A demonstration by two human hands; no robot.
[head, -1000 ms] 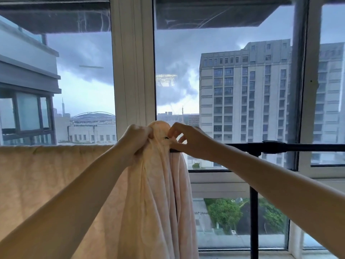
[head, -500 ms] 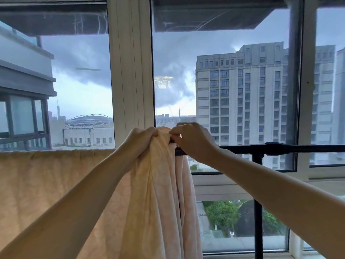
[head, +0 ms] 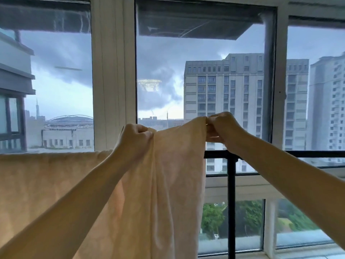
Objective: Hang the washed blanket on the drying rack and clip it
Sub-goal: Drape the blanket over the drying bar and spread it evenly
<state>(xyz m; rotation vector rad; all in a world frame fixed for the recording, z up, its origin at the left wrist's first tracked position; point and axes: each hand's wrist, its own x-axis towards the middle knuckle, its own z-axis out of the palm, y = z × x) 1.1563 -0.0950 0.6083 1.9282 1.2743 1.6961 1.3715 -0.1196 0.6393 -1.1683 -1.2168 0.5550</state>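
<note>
A pale peach blanket (head: 173,184) hangs over the black top bar of the drying rack (head: 308,153), spread flat to the left and bunched in the middle. My left hand (head: 134,137) grips the bunched top edge just above the bar. My right hand (head: 220,128) pinches the blanket's right edge and holds it lifted well above the bar, so the edge stretches between both hands. No clip can be made out in either hand.
The rack's black upright post (head: 231,206) stands right of the blanket. Close behind are large windows with a white frame pillar (head: 113,81). Bare rack bar runs on to the right edge of view.
Both hands have moved apart and upward: the right hand went right and raised the blanket's edge off the bar, opening out the bunched cloth between the hands.
</note>
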